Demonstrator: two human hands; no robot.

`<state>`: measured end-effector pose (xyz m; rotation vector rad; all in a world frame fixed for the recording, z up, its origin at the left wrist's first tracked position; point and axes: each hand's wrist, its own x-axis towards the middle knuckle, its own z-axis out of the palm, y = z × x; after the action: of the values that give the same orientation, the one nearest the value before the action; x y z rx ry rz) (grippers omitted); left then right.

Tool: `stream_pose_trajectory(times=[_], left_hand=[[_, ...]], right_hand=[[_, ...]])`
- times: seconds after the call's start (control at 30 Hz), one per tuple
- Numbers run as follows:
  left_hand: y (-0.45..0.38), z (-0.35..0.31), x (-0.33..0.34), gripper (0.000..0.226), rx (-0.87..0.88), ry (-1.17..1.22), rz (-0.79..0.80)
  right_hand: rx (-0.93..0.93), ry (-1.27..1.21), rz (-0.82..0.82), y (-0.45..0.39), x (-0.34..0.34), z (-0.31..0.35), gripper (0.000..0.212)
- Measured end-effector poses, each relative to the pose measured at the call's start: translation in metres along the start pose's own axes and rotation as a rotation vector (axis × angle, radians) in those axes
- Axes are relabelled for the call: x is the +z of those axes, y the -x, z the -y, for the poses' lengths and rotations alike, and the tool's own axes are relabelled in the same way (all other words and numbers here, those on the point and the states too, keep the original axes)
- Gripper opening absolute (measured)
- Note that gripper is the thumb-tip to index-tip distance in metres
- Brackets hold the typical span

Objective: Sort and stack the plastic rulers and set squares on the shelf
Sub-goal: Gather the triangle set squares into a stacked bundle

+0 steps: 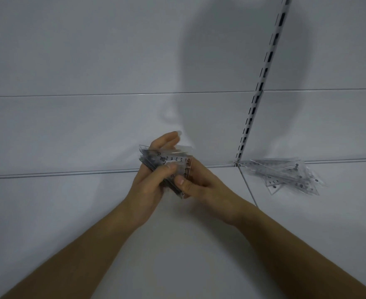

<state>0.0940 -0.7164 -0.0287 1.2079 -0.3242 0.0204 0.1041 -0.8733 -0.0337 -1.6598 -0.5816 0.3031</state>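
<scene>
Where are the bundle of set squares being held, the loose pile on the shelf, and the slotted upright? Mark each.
held bundle of set squares (170,164), head view, on the printed scale of the front piece.
loose pile (285,172), head view, on its overlapping middle.
slotted upright (258,91), head view, on its mid-length.

We see a bundle of clear plastic set squares with printed black numerals (167,167) gripped between both hands above the white shelf board (69,212). The left hand (151,182) wraps it from the left, thumb on top; the right hand (201,186) pinches its right edge. Right of the grip, well apart, lies a loose pile of clear plastic rulers and set squares (285,173), beside a slotted white upright (261,83).
</scene>
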Motion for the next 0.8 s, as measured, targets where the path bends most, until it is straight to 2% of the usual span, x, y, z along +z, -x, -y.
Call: stream_pose_trajectory(times=[0.1, 0.23, 0.33, 0.5, 0.6, 0.67, 0.8], left_hand=[[-0.003, 0.002, -0.005, 0.064, 0.021, -0.037, 0.021], [-0.011, -0.003, -0.019, 0.059, 0.054, -0.295, -0.06], [-0.012, -0.003, -0.027, 0.045, 0.019, -0.424, 0.031], [-0.002, 0.018, -0.025, 0.018, 0.127, -1.197, 0.252], [0.001, 0.025, -0.023, 0.011, 0.136, -1.364, 0.253], [0.002, 0.028, -0.022, 0.012, 0.145, -1.401, 0.245], [0.002, 0.033, -0.02, 0.016, 0.137, -1.427, 0.23]], right_hand=[[-0.008, 0.047, 0.0, 0.003, -0.008, 0.004, 0.042], [-0.089, 0.43, -0.065, 0.005, -0.025, 0.007, 0.031], [-0.079, 0.678, -0.067, 0.007, -0.034, 0.006, 0.028], [0.073, 1.076, 0.029, 0.011, -0.031, -0.004, 0.033], [0.086, 1.154, -0.023, 0.011, -0.023, -0.007, 0.032], [0.084, 1.205, -0.052, 0.009, -0.017, -0.01, 0.044], [0.039, 1.155, -0.11, 0.008, -0.01, -0.021, 0.062]])
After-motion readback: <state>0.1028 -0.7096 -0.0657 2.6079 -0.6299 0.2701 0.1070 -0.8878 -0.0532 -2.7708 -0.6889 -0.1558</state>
